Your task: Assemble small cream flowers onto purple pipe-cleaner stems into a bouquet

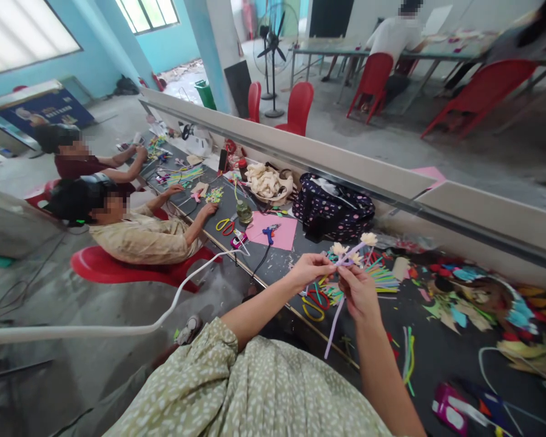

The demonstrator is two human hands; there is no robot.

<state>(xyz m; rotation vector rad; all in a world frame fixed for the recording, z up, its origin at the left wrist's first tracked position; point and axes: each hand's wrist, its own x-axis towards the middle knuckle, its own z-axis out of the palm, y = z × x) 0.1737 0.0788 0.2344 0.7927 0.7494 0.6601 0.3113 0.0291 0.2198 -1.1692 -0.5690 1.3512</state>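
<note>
Above the table's near edge, both hands meet on a lavender artificial flower stem that looks like a pipe cleaner. Small cream blossoms sit at its upper branch ends. My left hand pinches the stem near the branching point. Closed around it just to the right is my right hand, and the stem's lower end hangs below. Beneath the hands lie scissors with red and yellow handles and a spread bundle of coloured sticks.
A blue glue gun rests on a pink sheet. Behind are a dotted bag and a cream pile. Coloured scraps cover the right side. Two people work at the left; a white bar crosses there.
</note>
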